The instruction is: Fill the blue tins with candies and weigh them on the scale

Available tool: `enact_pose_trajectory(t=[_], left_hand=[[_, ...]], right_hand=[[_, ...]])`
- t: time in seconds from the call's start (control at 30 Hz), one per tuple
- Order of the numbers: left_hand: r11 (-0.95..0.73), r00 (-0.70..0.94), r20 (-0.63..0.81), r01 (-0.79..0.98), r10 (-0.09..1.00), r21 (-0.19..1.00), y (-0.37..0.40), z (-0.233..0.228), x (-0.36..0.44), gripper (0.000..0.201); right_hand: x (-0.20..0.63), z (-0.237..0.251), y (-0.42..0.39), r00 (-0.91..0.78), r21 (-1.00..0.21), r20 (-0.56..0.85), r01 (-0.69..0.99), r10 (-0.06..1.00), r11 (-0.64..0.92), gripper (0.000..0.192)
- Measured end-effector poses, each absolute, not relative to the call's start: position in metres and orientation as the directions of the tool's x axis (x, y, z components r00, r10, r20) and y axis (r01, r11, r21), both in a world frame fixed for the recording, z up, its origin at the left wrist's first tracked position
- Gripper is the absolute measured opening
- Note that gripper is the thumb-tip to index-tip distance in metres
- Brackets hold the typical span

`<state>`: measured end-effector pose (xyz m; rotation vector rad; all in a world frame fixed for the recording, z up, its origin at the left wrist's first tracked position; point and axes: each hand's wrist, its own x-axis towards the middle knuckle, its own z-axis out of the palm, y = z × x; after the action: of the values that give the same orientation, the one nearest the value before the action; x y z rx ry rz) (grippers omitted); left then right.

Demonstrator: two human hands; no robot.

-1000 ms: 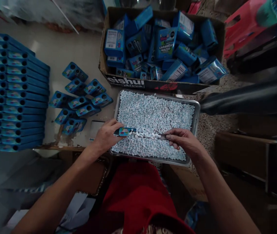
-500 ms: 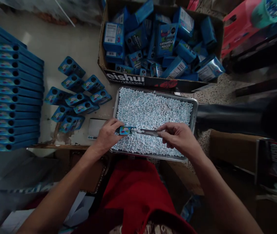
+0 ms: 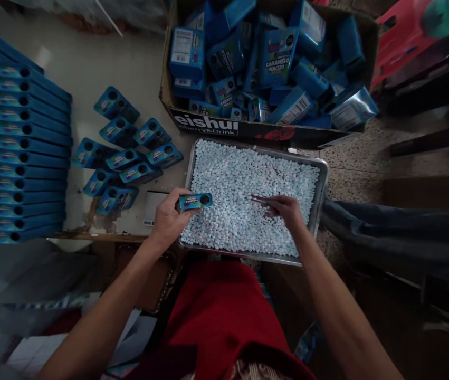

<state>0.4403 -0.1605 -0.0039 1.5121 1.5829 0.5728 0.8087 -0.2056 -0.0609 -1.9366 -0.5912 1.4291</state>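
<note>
two bare hands are over a metal tray (image 3: pixel 322 203) of small pale candies (image 3: pixel 224 237). the left hand (image 3: pixel 172 215) has thumb and fingers closed round the left end of a small blue box (image 3: pixel 192 201), above the tray's left part, its dark round hole at the right end; whether it touches the candies, i cannot tell. the right hand (image 3: pixel 284 208) pinches a narrow scoop (image 3: pixel 263 200) low over the right half.

the box looks like thin card: light, slightly slick, likely to dent if squeezed, so a soft hold on its long sides, clear of the hole, should suit. the scoop seems thin and stiff, best gripped at its right end. more blue boxes (image 3: pixel 141 172) stand to the left.
</note>
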Motion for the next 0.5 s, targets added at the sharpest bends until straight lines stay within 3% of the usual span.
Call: enact_pose_trajectory(t=[0.1,0.2,0.5], left_hand=[[0.126,0.074,-0.213,0.607,0.974,0.785,-0.156,0.003,0.446,0.039],[0.110,0.057,-0.201,0.677,0.978,0.728,-0.154,0.012,0.449,0.035],[0.136,0.046,-0.236,0.705,0.971,0.696,-0.154,0.016,0.463,0.031]], right_hand=[[0.762,-0.088,-0.171,0.181,-0.708,-0.702,-0.077,0.688,-0.702,0.041],[0.754,-0.085,-0.164,0.112,-0.677,-0.736,-0.130,0.668,-0.724,0.041],[0.797,0.019,-0.168,-0.074,-0.671,-0.729,-0.114,0.680,-0.732,0.041]])
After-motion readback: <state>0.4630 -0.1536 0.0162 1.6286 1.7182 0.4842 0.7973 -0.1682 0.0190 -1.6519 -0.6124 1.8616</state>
